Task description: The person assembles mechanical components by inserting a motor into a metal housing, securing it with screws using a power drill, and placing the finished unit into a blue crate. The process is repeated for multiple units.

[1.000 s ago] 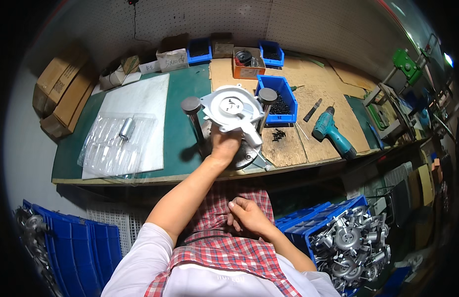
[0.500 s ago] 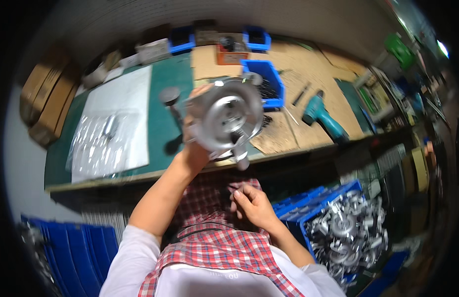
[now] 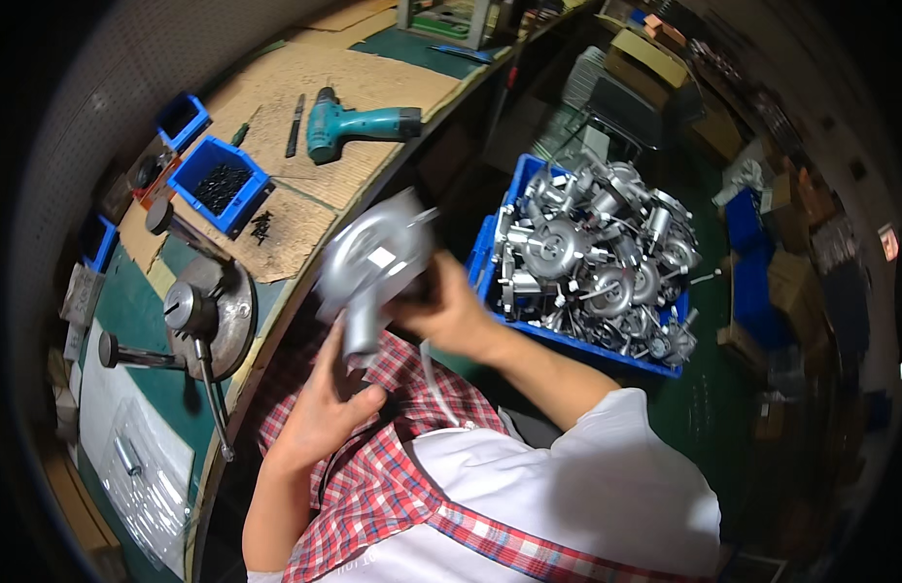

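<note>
A silvery, round metal blower housing [image 3: 378, 255] with a short outlet pipe is held up in front of the bench edge, slightly blurred. My right hand [image 3: 451, 309] grips it from the right side; some of those fingers are hidden behind it. My left hand [image 3: 320, 413] is just below, thumb apart and fingers stretched up beside the pipe. Whether they touch the pipe I cannot tell. A thin pale cable [image 3: 433, 384] hangs down over the apron. Left of the housing, a round metal fixture [image 3: 239, 325] with posts and a lever handle stands on the bench.
To the right, a blue crate [image 3: 587, 360] is heaped with similar metal blower units [image 3: 607, 257]. On the bench lie a teal cordless drill [image 3: 349, 126], a blue bin [image 3: 242, 222] of black screws and a clear plastic bag [image 3: 145, 500]. Cardboard boxes [image 3: 791, 291] stand farther right.
The view has swung right toward the crate. My left hand gripped a round metal housing over the bench; its fingers are now spread. My right hand has gone from the apron to a housing.
</note>
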Available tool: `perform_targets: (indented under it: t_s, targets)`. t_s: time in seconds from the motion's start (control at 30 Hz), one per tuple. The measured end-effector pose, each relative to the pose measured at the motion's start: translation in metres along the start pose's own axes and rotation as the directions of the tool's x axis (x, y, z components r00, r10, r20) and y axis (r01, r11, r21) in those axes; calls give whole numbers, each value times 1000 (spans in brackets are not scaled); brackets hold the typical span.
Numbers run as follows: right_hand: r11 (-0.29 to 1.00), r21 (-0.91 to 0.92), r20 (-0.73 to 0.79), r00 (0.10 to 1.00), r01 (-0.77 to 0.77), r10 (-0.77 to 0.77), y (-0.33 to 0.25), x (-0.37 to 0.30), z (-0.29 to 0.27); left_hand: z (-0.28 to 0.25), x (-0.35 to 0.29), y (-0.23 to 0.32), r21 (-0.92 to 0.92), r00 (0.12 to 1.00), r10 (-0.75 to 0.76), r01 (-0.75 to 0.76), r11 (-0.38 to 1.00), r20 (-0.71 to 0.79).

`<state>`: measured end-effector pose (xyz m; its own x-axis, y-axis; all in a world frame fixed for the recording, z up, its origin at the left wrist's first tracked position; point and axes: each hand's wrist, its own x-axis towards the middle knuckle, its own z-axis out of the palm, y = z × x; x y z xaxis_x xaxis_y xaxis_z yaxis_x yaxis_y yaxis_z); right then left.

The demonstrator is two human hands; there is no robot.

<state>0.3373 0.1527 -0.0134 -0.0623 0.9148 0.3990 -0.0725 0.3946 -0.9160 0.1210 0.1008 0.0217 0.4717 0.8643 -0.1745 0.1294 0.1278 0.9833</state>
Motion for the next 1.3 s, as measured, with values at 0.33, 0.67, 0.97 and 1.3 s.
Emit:
perform_targets:
  t_s: [0.33, 0.67, 0.97, 1.3]
  targets:
    - [-186, -971, -91, 954, -148, -285, -39, -96, -311, -77, -68, 4, 77, 894, 149, -129, 989, -423]
    - [-171, -955, 214, 964, 240, 159, 2, -162, -292, -90, -79, 7, 92, 815, 144, -112, 989, -562]
    - [-201, -912, 293, 911, 357, 290, -16, -147, -294, -101, -90, -3, 33, 789, 118, -124, 992, -603]
    - [-107, -975, 190, 981, 192, 34, -10, -153, -298, -111, -90, 0, 39, 740, 128, -136, 990, -660]
